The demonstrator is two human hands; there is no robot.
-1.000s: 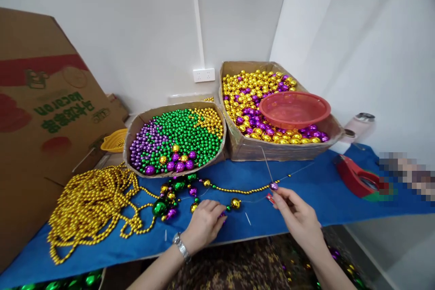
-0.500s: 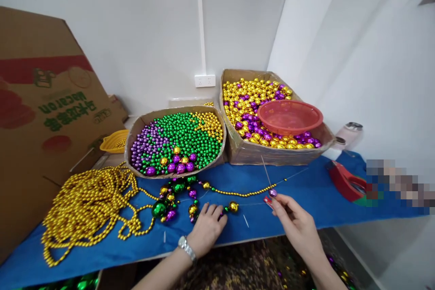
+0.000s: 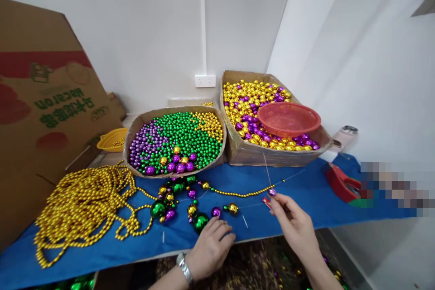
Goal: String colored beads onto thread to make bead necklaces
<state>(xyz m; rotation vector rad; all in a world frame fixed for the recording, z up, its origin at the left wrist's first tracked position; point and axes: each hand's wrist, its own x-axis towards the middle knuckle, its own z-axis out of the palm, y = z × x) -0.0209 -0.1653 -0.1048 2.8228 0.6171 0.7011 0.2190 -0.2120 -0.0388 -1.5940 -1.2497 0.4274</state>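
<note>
My right hand [image 3: 295, 224] pinches a thin needle [image 3: 267, 170] with a purple bead [image 3: 272, 192] threaded on it, just above the blue cloth [image 3: 306, 190]. A strand of small gold beads [image 3: 238, 194] trails left from that bead. My left hand [image 3: 210, 247], with a watch on the wrist, rests at the table's front edge, fingers curled beside a large green bead [image 3: 200, 222] and a purple bead [image 3: 216, 212]. Other loose large beads [image 3: 163, 206] lie to its left.
A cardboard tray of small purple, green and gold beads [image 3: 175, 138] stands behind. A box of gold and purple balls [image 3: 251, 108] holds a red basin [image 3: 288, 118]. A gold bead strand pile [image 3: 84, 204] lies left, a red tape dispenser [image 3: 341, 183] right, a big carton [image 3: 44, 104] far left.
My left hand has drawn back toward the table's front edge, uncovering a large green bead and a purple bead. My right hand keeps its pinch on the needle.
</note>
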